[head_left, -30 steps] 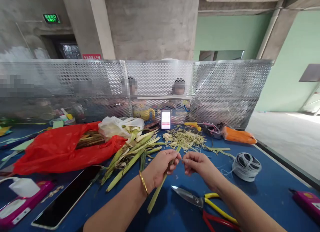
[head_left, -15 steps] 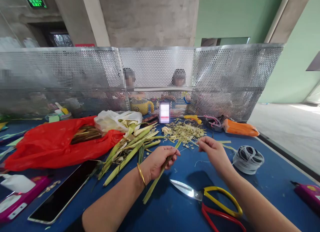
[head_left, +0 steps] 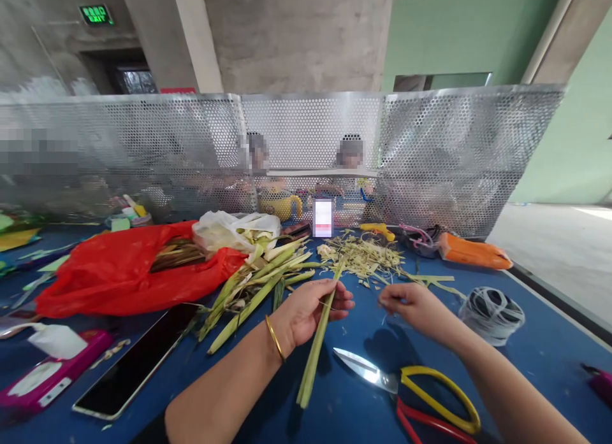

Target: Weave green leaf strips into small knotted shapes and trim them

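Observation:
My left hand (head_left: 318,307) is closed on a folded pale-green leaf strip (head_left: 315,355), the thumb pressing it and the other fingers curled behind. The strip runs from the hand's top down toward me, its lower end free above the table. To the right, my right hand (head_left: 406,304) is in a pinch, apart from the strip. Whatever lies between its fingertips is too thin to name; a faint thread-like line shows just below them. Scissors (head_left: 368,369) with one yellow and one red handle lie beneath the hands. A ball of grey-white string (head_left: 492,315) rests beside my right forearm.
Leaf stalks (head_left: 258,297) lie left of my hands, near a red plastic bag (head_left: 129,272) and a phone (head_left: 138,361). Behind are plant scraps (head_left: 366,253), an orange packet (head_left: 473,251) and a perforated metal screen (head_left: 310,125), with people beyond it.
The leaf strip has turned more upright and shows wider in my left hand, whose fingers have loosened a little. My right hand has curled in. The whole view has shifted slightly right.

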Demonstrator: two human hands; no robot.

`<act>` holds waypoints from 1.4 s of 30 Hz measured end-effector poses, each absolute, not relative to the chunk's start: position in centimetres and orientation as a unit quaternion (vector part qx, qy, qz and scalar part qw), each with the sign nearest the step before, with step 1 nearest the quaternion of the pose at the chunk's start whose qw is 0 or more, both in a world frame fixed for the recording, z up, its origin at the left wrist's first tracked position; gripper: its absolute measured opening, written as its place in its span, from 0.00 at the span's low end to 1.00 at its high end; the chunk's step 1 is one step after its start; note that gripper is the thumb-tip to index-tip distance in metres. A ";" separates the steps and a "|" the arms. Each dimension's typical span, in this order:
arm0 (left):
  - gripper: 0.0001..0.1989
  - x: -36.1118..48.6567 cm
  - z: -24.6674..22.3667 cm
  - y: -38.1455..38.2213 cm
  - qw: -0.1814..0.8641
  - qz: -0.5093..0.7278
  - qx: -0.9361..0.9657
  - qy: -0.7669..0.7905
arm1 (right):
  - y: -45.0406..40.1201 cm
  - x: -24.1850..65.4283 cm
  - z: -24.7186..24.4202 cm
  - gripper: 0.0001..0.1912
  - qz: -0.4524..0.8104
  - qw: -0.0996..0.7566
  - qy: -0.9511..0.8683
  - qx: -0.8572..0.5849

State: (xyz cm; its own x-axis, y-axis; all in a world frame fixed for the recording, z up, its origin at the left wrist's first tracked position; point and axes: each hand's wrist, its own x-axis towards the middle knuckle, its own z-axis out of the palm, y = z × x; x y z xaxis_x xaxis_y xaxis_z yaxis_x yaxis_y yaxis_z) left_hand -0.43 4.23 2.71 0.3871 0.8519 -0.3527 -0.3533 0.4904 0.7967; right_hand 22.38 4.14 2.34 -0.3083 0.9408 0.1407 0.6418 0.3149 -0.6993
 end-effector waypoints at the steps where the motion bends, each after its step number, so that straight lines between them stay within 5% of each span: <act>1: 0.07 -0.4 2.8 4.2 0.777 0.394 0.304 0.385 | 3.9 22.0 2.3 0.09 0.246 0.257 -0.780 -0.515; 7: 0.12 0.2 3.1 3.9 0.802 0.396 0.240 0.378 | 1.4 18.2 2.4 0.10 0.023 0.406 -0.775 -0.483; 14: 0.13 0.8 1.9 3.9 0.818 0.405 0.221 0.344 | 0.6 14.7 1.2 0.05 0.027 0.315 -0.840 -0.440; 22: 0.09 -0.5 2.4 4.4 0.742 0.395 0.337 0.423 | 6.0 19.0 4.9 0.09 0.393 0.230 -0.788 -0.414; 28: 0.09 -0.8 3.1 4.1 0.666 0.391 0.470 0.427 | 7.9 19.9 4.9 0.11 0.293 0.384 -0.696 -0.532; 34: 0.10 -0.1 3.1 3.4 0.627 0.351 0.570 0.397 | 3.6 16.0 3.0 0.10 0.506 0.453 -0.605 -0.415; 42: 0.15 0.0 2.4 3.4 0.670 0.318 0.566 0.361 | 3.1 15.6 2.5 0.09 0.499 0.506 -0.568 -0.415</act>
State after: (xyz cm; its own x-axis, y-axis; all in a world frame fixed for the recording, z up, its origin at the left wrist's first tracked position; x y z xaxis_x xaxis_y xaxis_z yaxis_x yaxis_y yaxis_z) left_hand -0.05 3.40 2.36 0.5377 0.8339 -0.1242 -0.0171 0.1581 0.9873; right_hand 15.60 3.07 2.46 -0.1433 0.9767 0.1599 -0.0340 0.1566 -0.9871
